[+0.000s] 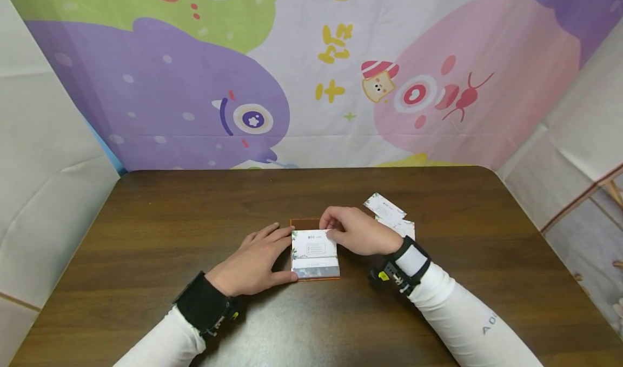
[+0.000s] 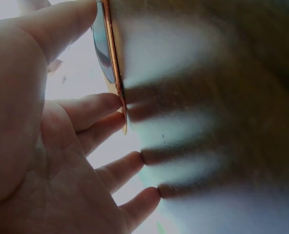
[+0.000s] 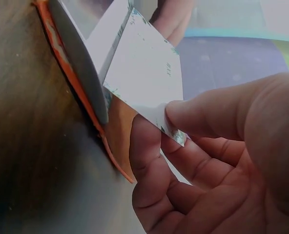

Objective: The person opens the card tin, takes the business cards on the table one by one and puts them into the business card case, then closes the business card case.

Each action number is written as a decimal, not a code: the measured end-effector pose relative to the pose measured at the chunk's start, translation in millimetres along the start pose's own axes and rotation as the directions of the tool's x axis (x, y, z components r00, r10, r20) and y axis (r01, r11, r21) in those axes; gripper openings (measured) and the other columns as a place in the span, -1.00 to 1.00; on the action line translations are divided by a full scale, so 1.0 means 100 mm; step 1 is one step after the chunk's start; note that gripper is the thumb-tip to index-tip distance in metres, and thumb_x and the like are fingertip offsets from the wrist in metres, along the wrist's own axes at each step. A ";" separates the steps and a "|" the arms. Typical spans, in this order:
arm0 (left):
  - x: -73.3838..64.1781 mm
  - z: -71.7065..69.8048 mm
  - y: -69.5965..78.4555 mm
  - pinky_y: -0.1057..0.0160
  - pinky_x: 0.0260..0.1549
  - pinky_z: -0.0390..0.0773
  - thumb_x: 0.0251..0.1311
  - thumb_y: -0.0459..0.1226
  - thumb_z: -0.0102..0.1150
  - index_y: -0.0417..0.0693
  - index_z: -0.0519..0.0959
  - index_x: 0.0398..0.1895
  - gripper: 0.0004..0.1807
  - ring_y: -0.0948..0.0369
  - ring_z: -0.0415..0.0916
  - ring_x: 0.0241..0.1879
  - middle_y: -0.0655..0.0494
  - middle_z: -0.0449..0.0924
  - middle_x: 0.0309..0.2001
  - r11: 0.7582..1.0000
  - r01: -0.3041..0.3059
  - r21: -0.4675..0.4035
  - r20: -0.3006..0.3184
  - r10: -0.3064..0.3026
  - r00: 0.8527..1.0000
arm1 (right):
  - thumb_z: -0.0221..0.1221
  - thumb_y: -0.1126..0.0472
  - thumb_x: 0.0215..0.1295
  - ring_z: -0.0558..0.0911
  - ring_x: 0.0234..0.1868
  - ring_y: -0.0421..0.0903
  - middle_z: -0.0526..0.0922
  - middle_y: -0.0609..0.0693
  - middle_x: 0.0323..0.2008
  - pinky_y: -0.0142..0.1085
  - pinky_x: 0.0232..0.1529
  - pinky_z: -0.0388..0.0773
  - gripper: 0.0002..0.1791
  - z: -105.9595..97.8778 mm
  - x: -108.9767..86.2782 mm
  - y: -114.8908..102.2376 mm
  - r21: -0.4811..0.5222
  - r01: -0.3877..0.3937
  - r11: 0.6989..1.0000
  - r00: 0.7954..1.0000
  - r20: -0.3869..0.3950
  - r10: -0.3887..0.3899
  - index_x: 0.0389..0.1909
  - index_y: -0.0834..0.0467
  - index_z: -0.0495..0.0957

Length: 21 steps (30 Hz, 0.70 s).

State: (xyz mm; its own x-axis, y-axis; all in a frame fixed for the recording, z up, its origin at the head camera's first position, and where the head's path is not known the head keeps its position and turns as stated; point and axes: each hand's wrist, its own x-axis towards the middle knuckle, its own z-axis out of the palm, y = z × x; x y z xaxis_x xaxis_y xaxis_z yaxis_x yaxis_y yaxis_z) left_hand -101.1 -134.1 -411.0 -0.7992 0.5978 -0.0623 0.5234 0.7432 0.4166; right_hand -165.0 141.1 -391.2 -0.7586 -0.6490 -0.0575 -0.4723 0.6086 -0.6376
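A brown card holder point(image 1: 304, 224) with an orange edge point(image 3: 76, 92) lies on the table, its grey pocket point(image 1: 315, 272) facing up. Over it sits a white card with a leafy border point(image 1: 315, 244). My right hand point(image 1: 362, 232) pinches this card point(image 3: 144, 63) at its upper right corner between thumb and fingers. In the right wrist view the card slants up from the holder. My left hand point(image 1: 258, 259) lies at the holder's left side, thumb at the lower corner, fingers stretched out. Some of its fingertips point(image 2: 152, 195) touch the table in the left wrist view.
Beyond my right hand lie two more white leafy cards, an upper one point(image 1: 384, 206) and a lower one point(image 1: 401, 227), overlapping. The brown wooden table point(image 1: 194, 205) reaches back to a cartoon-printed cloth point(image 1: 302, 113). White panels point(image 1: 48, 167) stand at both sides.
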 end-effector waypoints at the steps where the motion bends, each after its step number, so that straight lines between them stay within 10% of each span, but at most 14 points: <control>1: 0.00 0.00 0.00 -0.43 0.39 0.20 0.36 0.12 0.39 -0.16 0.40 0.57 -0.14 -0.24 0.02 0.62 -0.11 0.23 0.61 1.000 -0.002 0.000 -0.001 0.002 1.000 | 0.21 0.32 0.53 0.58 -0.22 -0.14 0.62 -0.13 -0.26 -0.21 -0.16 0.58 -0.89 0.01 0.00 0.00 -0.002 0.002 1.000 1.000 0.001 -0.002 -0.06 0.06 0.61; 21: 0.00 0.01 0.00 -0.40 0.41 0.20 0.37 0.13 0.38 -0.16 0.37 0.59 -0.11 -0.21 0.02 0.62 -0.06 0.26 0.60 1.000 0.004 -0.001 -0.005 -0.004 1.000 | 0.26 0.30 0.46 0.56 -0.33 -0.21 0.58 -0.17 -0.38 -0.30 -0.25 0.53 -0.92 0.07 -0.08 0.01 0.007 0.004 1.000 0.999 0.032 -0.004 -0.16 0.04 0.61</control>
State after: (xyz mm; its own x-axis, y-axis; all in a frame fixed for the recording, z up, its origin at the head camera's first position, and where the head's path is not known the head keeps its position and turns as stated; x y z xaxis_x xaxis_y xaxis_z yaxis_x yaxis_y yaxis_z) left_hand -101.0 -133.8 -411.5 -0.8027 0.5935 -0.0594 0.5200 0.7451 0.4176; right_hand -155.9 143.8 -396.3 -0.7418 -0.6658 -0.0798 -0.4718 0.6027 -0.6435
